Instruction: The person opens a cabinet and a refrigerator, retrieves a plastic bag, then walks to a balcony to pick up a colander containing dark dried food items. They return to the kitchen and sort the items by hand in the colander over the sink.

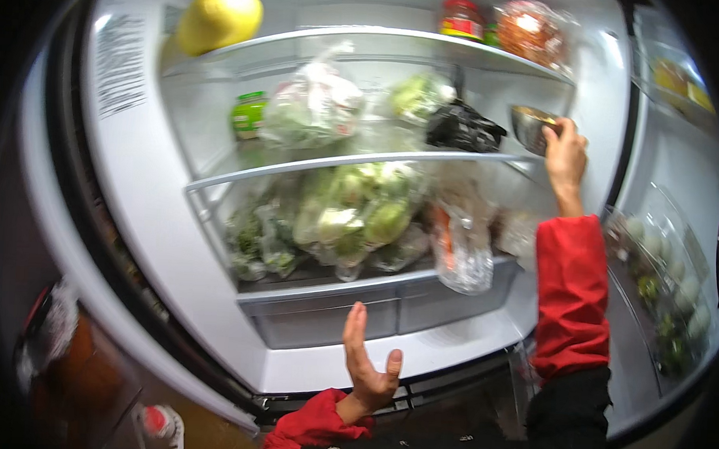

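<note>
An open refrigerator fills the view. At the right end of its middle glass shelf (362, 160), my right hand (567, 151) grips the rim of a small metal bowl (529, 128); whether the bowl rests on the shelf cannot be told. Just left of the bowl lies a black plastic bag (465, 127). A bagged leafy vegetable (416, 97), a white plastic bag (316, 107) and a green-lidded jar (248, 115) stand further left. Low in front of the drawers, my left hand (369, 367) is raised with its fingers apart and holds nothing.
The top shelf bears a yellow pomelo-like fruit (221, 19), a red-lidded jar (461, 19) and a wrapped reddish food (531, 33). Bagged vegetables (360, 215) crowd the lower shelf above grey drawers (326, 323). Eggs (687, 293) sit in the right door. A white jug (161, 428) stands lower left.
</note>
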{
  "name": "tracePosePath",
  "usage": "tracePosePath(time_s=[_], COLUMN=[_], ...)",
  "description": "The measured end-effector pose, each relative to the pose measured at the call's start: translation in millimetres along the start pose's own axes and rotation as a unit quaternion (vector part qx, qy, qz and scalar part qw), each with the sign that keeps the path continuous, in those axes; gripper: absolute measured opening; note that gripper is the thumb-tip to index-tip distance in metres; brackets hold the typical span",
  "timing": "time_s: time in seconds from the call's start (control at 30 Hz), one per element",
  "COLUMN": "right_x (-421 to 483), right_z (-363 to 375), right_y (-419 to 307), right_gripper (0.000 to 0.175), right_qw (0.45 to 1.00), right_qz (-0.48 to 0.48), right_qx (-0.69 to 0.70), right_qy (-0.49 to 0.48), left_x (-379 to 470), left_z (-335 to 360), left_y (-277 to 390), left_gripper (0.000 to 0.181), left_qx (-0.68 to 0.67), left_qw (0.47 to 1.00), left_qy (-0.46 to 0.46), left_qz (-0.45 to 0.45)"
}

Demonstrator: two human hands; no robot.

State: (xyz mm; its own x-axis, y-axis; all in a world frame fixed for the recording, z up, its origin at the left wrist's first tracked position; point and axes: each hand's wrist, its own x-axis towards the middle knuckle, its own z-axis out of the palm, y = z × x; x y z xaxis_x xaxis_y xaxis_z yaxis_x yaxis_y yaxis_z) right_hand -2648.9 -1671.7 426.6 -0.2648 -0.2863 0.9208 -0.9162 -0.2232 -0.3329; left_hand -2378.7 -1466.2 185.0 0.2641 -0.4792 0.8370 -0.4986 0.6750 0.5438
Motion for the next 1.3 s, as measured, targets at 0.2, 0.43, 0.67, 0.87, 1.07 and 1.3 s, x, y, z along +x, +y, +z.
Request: tracePosePath(time_s=[0.2,0.43,0.67,0.87,1.07,1.3], right_x=[6,-19,-176,-248,-274,-292], right_z=[34,37,18,29,42,86], right_y=[5,-10,-63,-53,-66,-68], right_gripper=[0.028,0.046,0.055,0.096,0.076,0.041], right_qw=[0.996,0.995,0.968,0.915,0.919,0.95], right_qz=[0.085,0.033,0.013,0.11,0.029,0.015], right_qx=[-0.022,0.089,0.229,0.124,0.007,-0.014], right_qy=[-0.013,0.024,-0.107,-0.367,-0.394,-0.312], left_x=[-2,-7,-11,-14,-17,-26], left_z=[-49,-53,-66,-58,-69,-86], left_y=[9,17,18,24,22,-20], left_gripper=[0.062,0.057,0.054,0.053,0.053,0.054], left_qx=[0.019,0.068,0.061,0.042,0.048,0.044], left_qw=[0.999,0.998,0.997,0.998,0.994,0.992], left_qy=[0.025,0.005,0.0,0.004,-0.014,0.011], left_qz=[0.007,-0.013,-0.038,-0.043,-0.094,-0.114])
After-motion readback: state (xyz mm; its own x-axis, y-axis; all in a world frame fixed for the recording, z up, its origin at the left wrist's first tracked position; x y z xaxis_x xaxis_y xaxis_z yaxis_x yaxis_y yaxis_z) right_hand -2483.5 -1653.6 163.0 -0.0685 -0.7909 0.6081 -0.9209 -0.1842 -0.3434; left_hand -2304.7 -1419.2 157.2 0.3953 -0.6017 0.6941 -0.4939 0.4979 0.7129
